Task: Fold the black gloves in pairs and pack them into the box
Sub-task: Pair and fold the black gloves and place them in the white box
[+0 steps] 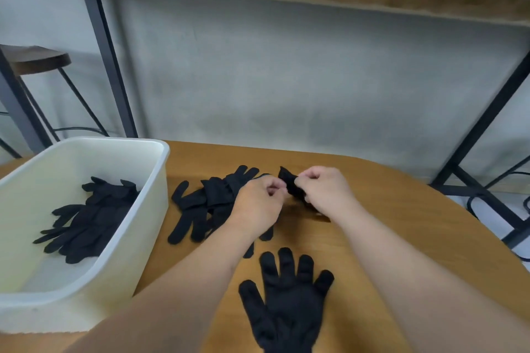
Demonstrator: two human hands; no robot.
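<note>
We found both hands, left hand and right hand, pinching one black glove above the table; folded gloves lay in the box.

Two bare forearms reach in from the bottom edge of the view, with no sleeve showing on either (any clothing would sit above where the picture cuts off). The left hand and the right hand are bare as well: no gloves, rings, watch or bands can be made out on the fingers or wrists. Both forearms look smooth and unmarked.
</note>
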